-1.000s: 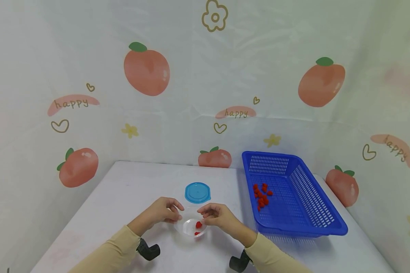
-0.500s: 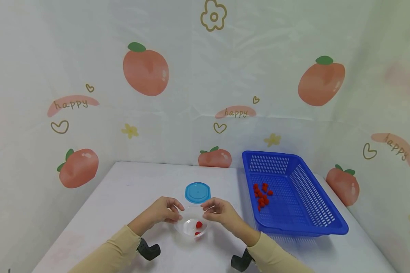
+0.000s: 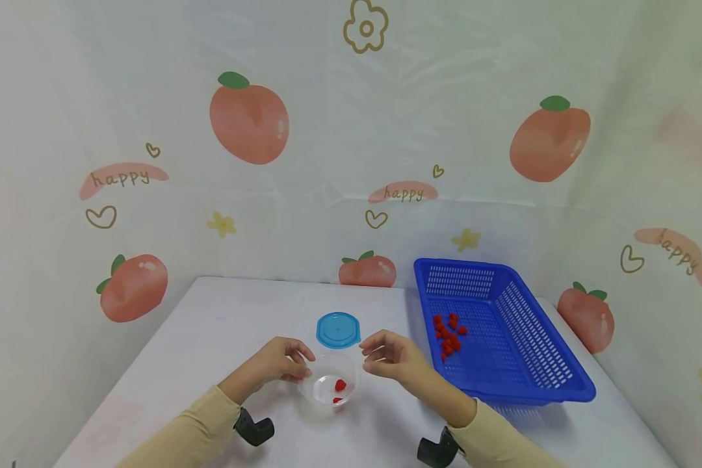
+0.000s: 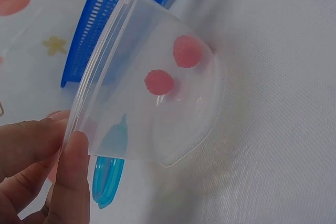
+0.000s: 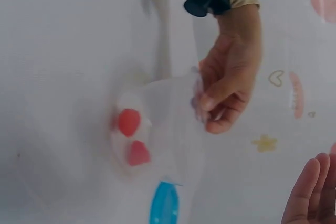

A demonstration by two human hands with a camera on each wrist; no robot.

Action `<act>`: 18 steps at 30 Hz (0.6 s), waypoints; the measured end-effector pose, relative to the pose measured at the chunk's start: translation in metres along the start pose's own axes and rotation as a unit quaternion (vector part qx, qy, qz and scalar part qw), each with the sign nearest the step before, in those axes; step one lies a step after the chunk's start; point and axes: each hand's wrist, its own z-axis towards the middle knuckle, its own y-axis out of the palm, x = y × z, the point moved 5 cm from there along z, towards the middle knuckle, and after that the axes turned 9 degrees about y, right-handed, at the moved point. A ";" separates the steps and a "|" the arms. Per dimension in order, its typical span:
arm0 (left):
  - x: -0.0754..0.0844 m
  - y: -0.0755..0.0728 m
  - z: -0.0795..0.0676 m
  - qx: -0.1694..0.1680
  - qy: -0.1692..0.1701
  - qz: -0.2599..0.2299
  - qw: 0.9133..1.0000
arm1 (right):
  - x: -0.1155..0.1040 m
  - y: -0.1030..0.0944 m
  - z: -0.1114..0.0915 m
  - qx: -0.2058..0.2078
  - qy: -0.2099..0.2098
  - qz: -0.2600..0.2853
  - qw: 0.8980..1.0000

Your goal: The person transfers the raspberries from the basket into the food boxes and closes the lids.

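A clear plastic bowl (image 3: 318, 391) with a rounded base stands on the table, and two small bumpy red raspberry-like pieces (image 4: 159, 82) lie inside it. My left hand (image 3: 276, 361) pinches the bowl's rim at its left side between thumb and fingers. On the other side, my right hand (image 3: 396, 357) hovers apart from the bowl, its fingers loosely bent and holding nothing. In the right wrist view, only its fingers (image 5: 314, 192) show at the lower right corner. A blue lid (image 3: 338, 330) lies flat just behind the bowl.
A blue perforated basket (image 3: 520, 394) stands at the right side of the white table (image 3: 251, 312), with several more red pieces (image 3: 448, 338) along its left side. Behind the table hangs a white cloth (image 3: 327, 130) printed with fruit.
My right hand has let go of the bowl's right side and moved away to the right, toward the basket. The left hand, bowl and lid stay where they were.
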 end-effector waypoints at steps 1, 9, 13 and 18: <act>0.000 0.000 0.000 0.001 -0.001 0.001 1.000 | -0.004 -0.003 -0.002 0.001 -0.004 0.001 1.000; -0.001 -0.001 -0.001 0.015 -0.008 0.019 1.000 | -0.036 -0.036 -0.011 0.045 -0.042 0.023 0.998; -0.001 0.000 -0.001 0.013 -0.005 0.021 1.000 | -0.048 -0.067 -0.008 0.082 -0.067 0.020 0.994; -0.001 0.000 0.000 0.010 -0.004 0.019 1.000 | -0.049 -0.112 0.003 0.112 -0.072 0.011 0.991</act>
